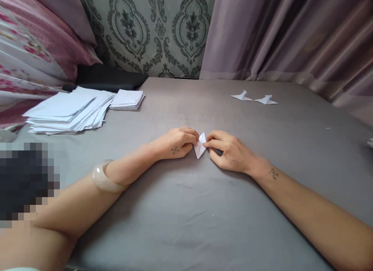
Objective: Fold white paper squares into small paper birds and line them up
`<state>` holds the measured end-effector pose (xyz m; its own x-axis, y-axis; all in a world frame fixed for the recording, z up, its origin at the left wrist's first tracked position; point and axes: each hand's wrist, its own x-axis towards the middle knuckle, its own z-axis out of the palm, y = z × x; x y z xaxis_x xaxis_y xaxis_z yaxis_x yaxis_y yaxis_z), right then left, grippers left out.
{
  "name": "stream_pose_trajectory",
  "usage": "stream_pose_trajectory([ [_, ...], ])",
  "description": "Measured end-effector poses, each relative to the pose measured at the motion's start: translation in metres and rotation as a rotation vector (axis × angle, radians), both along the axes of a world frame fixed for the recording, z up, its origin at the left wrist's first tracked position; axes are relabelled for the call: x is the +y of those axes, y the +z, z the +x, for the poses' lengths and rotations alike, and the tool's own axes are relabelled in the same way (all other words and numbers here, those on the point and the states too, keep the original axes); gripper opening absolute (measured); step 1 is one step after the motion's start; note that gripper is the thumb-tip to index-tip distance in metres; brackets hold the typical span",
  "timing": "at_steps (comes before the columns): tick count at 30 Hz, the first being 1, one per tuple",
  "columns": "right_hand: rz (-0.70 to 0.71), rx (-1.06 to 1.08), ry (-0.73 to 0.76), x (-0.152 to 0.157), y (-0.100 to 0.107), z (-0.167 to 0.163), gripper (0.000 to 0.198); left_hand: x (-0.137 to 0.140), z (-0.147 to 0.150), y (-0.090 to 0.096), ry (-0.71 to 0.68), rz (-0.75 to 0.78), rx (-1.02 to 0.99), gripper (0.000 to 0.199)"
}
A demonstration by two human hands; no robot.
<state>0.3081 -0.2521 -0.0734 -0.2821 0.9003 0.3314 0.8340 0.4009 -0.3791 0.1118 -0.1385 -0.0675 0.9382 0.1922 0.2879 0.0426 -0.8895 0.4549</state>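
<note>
Head view, the only one: a small piece of folded white paper (199, 149) sits at the middle of the frame, point toward the bottom edge, low over the grey cloth (180, 216). Left hand (179, 142) nearly closed, fingers curled, its tips pinching the paper's left edge. Right hand (231, 150) half curled, fingertips touching the right edge, thumb spread lower — cannot tell whether it grips or only steadies. Step in hand looks like working the folds; my judgement: light, even pressure from both sides, edges lined up before any crease is pressed, and short strokes, since the cloth looks soft and may give poor backing. Too hard a pull could skew the point or tear a layer. Containers: none made out — loose paper lies directly on the cloth, a large paper stack (67, 111) at upper left, its sheets fanned unevenly, and a small paper stack (127, 99) just right of it. Upper right, two finished-looking folded pieces, the left piece (241, 96) and the right piece (266, 100), lie close side by side.
</note>
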Motion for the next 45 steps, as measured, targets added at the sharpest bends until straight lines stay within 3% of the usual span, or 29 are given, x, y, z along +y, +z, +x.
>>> stream_pose_trajectory([
  [7, 0.022, 0.038, -0.052, 0.001, 0.0, -0.003, 0.015, -0.006, 0.006, 0.002, 0.222, -0.146, -0.022, 0.014],
  [15, 0.016, 0.111, -0.051, 0.0, 0.003, -0.006, 0.02, 0.0, 0.012, -0.007, 0.339, -0.338, 0.035, 0.019],
  [18, -0.002, 0.248, -0.123, 0.006, 0.0, -0.006, 0.025, 0.004, 0.014, -0.009, 0.364, -0.447, 0.025, 0.02],
  [21, -0.046, 0.467, -0.325, 0.013, -0.002, -0.003, 0.021, 0.005, 0.016, -0.012, 0.355, -0.586, -0.006, 0.023],
  [23, -0.149, 0.661, -0.439, 0.017, -0.001, 0.001, 0.025, 0.004, 0.017, -0.013, 0.334, -0.725, -0.051, 0.024],
  [26, -0.306, 0.864, -0.381, 0.019, 0.003, 0.008, 0.04, -0.001, 0.019, -0.009, 0.322, -0.899, -0.203, 0.027],
  [30, -0.439, 1.071, -0.23, 0.019, 0.012, 0.006, 0.045, -0.008, 0.02, 0.002, 0.332, -0.957, -0.434, 0.029],
  [38, -0.156, 1.073, -0.337, 0.032, 0.021, -0.024, 0.034, -0.011, 0.019, 0.008, 0.334, -1.007, -0.683, 0.033],
  [42, -0.069, 0.949, -0.334, 0.036, 0.023, -0.03, 0.03, -0.011, 0.017, 0.008, 0.278, -1.069, -0.646, 0.042],
  [45, -0.031, 0.877, -0.347, 0.035, 0.018, -0.032, 0.03, -0.01, 0.016, 0.007, 0.311, -1.018, -0.557, 0.031],
])
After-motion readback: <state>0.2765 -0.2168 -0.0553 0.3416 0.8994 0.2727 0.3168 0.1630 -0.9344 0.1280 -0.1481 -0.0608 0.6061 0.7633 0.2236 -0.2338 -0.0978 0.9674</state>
